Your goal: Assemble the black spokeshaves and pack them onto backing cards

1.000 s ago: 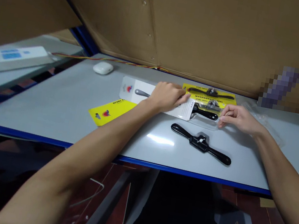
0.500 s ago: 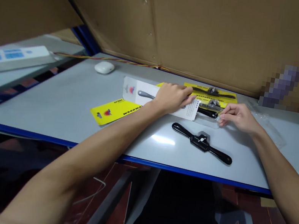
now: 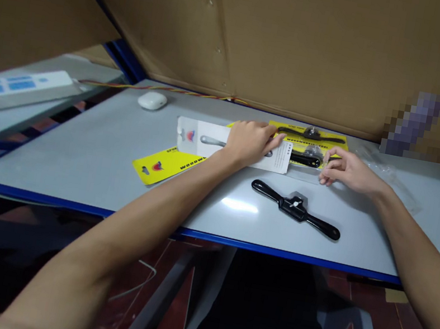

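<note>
my left hand [image 3: 249,142] lies flat on the light, bendy white card pack [image 3: 231,147], right hand [image 3: 344,169] pinching its slippery clear end near the bench's [image 3: 75,162] far edge; i'd grip the stiff card.

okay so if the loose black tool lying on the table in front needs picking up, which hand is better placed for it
Probably the right hand. It rests at the end of the packaged tool, close behind the loose black tool. The left hand lies flat on the white card, pressing it down, and is farther left.
</note>
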Motion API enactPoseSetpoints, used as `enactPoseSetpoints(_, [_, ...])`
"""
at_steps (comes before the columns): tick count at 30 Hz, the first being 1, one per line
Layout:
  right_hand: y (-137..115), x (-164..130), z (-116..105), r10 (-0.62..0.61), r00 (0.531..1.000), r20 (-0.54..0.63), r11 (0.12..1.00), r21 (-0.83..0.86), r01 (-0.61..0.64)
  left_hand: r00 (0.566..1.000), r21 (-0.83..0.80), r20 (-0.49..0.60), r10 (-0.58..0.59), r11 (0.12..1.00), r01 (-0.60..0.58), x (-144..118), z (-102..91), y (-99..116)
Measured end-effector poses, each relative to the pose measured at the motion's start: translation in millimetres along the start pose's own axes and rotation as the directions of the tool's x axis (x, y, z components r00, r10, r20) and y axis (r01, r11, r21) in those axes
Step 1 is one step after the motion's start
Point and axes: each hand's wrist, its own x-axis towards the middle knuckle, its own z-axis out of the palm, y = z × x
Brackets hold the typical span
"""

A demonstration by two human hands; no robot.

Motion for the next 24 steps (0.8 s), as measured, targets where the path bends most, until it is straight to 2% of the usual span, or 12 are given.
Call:
enactPoseSetpoints(3, [2.7, 2.1, 1.3, -0.026, 0.999, -0.035, 1.0, -0.012, 0.026, 0.996, 0.001, 0.054, 0.067, 0.998, -0.067, -0.3, -3.3, -8.1])
enactPoseSetpoints(6, [3.9, 3.0, 1.6, -0.039, 0.998, -0.058, 0.999, -0.025, 0.038, 0.964, -0.028, 0.11, 0.243, 0.97, -0.241, -2.0, -9.6, -22.5])
enactPoseSetpoints(9, [5.8, 3.6, 0.6, -0.041, 0.997, -0.067, 0.999, -0.026, 0.039, 0.946, -0.038, 0.134, 0.295, 0.955, -0.293, -5.5, -17.5, -31.5])
enactPoseSetpoints(14, [11.0, 5.2, -1.0, -0.053, 0.995, -0.081, 0.998, -0.045, 0.05, 0.939, -0.035, 0.208, 0.273, 0.962, -0.272, -10.5, -27.9, -24.9])
enactPoseSetpoints(18, [12.1, 5.4, -1.2, -0.053, 0.994, -0.096, 0.998, -0.045, 0.048, 0.951, 0.011, 0.255, 0.178, 0.982, -0.187, -10.4, -29.1, -20.5])
enactPoseSetpoints(24, [9.9, 5.6, 1.8, -0.061, 0.992, -0.108, 0.996, -0.07, 0.054, 0.969, 0.033, 0.234, 0.083, 0.995, -0.094, -7.1, -21.8, -16.4])
